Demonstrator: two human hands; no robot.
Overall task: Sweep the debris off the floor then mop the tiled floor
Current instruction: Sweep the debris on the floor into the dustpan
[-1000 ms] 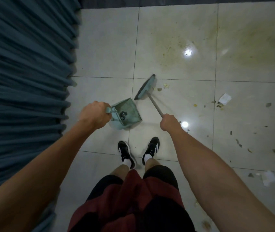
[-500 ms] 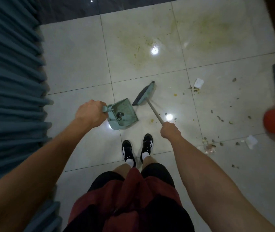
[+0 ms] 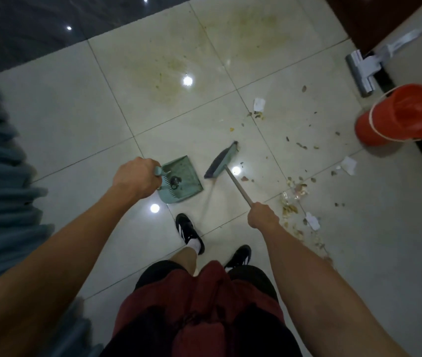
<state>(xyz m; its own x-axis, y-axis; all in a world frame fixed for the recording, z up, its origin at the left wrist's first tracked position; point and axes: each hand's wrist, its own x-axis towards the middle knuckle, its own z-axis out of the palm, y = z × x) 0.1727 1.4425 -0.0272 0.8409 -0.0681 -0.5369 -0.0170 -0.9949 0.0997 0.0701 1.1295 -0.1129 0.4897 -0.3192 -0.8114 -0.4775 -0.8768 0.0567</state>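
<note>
Left hand (image 3: 134, 177) curled tight round handle of green dustpan (image 3: 183, 181), pan held just above tiled floor (image 3: 76, 119), small dark clump seen inside. Right hand (image 3: 261, 215) wrapped round broom (image 3: 221, 161) stick, broom head beside pan, not touching. Debris (image 3: 295, 191) scattered right of broom: crumbs, paper scraps. Mop (image 3: 364, 65) and orange bucket (image 3: 397, 117) parked far right, near wall. Yellowish stain (image 3: 168, 70) spotted further ahead.

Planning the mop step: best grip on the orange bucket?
Take the bucket by its thin bail handle, fingers hooked from above. The handle arcs over the open rim, and the round body looks too wide for one hand. A wall stands close on its right, so come from the tile side.
</note>
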